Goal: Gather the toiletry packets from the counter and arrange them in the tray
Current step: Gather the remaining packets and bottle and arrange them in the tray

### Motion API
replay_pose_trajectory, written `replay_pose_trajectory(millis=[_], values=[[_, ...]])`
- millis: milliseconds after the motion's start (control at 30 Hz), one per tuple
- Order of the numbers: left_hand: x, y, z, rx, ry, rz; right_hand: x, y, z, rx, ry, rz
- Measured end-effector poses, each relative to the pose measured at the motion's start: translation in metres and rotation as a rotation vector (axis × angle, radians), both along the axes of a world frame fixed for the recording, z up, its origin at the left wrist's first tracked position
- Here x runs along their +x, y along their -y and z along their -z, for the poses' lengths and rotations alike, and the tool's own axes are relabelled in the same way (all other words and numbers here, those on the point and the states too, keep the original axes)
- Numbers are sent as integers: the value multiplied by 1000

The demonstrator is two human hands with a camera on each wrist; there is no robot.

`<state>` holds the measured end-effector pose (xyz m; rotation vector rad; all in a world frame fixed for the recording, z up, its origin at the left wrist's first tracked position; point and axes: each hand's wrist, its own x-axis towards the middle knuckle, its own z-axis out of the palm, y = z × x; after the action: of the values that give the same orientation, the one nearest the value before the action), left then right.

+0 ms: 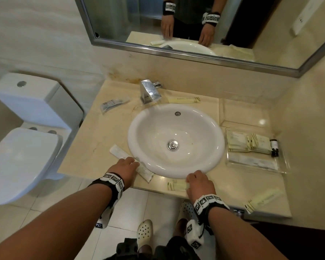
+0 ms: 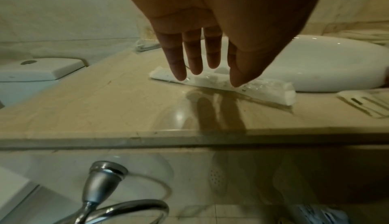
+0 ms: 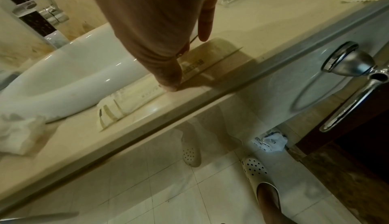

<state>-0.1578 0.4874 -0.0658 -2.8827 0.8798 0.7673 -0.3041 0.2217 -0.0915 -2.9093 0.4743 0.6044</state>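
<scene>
A long white packet (image 1: 118,152) lies on the counter left of the sink; my left hand (image 1: 132,162) rests on its near part. In the left wrist view the straight fingers (image 2: 179,68) and thumb touch the white packet (image 2: 273,88) without curling round it. My right hand (image 1: 191,177) lies flat on a pale yellow packet (image 1: 174,185) at the counter's front edge; the thumb (image 3: 168,83) presses on the yellow packet (image 3: 134,97), and the index finger is straight. The clear tray (image 1: 261,170) at the right holds several packets and a small dark bottle (image 1: 274,147).
Loose packets lie elsewhere: a yellow one behind the faucet (image 1: 184,100), a clear grey one at the back left (image 1: 114,104), a yellow one at the front right edge (image 1: 263,200). A second clear tray (image 1: 221,111) stands behind the first. The white sink (image 1: 204,166) fills the middle.
</scene>
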Motion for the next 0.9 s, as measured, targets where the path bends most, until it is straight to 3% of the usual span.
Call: replay_pose_trajectory(millis=[400,567,900], values=[[2,12,0,103,60,106,2,-1,0,-10,-70,-117],[1,24,0,192,112,185,-1,11,-3,3,-2,-98],[7,37,6,194,119,270,-24,51,-7,-88,55,-69]])
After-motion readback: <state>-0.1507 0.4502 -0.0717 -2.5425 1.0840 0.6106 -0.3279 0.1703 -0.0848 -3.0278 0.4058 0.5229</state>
